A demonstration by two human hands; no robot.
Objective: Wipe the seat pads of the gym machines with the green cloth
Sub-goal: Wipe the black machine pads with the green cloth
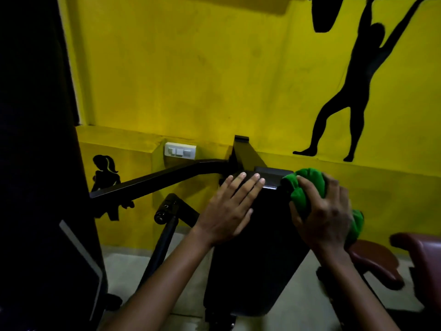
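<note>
I see a dim indoor scene, with the yellow wall (191, 68) as the brightest surface, evenly lit and free of hard shadows; no lamp is in view. The black seat pad (257, 247) and the dark machine frame (35, 139) at left lose nearly all detail in shadow. A faint sheen marks the pad's far edge. The green cloth (307, 187) stays vivid, though soft. My right hand (324, 216) shows slight blur, while my left hand (229, 206) is sharper. Straight lines bow near the frame edges, and the corners darken.
</note>
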